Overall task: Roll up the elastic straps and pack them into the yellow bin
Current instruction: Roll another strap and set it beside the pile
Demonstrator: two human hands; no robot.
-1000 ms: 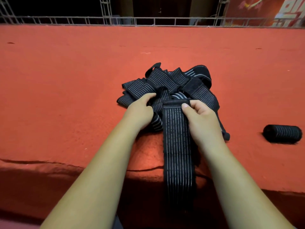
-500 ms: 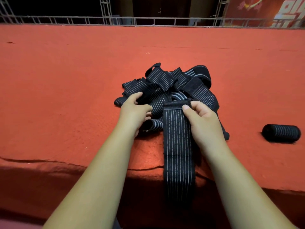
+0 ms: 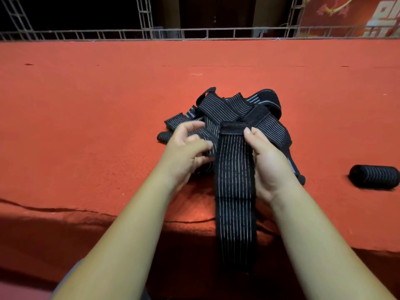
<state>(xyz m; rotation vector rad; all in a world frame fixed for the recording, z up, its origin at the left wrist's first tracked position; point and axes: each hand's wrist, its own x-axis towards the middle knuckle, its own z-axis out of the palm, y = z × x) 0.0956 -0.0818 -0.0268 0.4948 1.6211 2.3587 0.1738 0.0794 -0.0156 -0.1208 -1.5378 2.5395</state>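
Barely starting: gripping one strap point(image 3: 234, 180) at the pile point(image 3: 227, 107) with the right hand point(image 3: 268, 165), holding the left hand point(image 3: 186, 152) loose and empty, leaving one finished roll point(image 3: 374, 176) well right of the pile.

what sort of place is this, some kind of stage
Probably an event stage or hall, though it's a guess: a wide platform covered in red carpet, a metal truss frame along its far edge, and a red banner with large characters at top right.

Rolled strap point(image 3: 374, 176) right of strap pile point(image 3: 229, 113) — apparently apart
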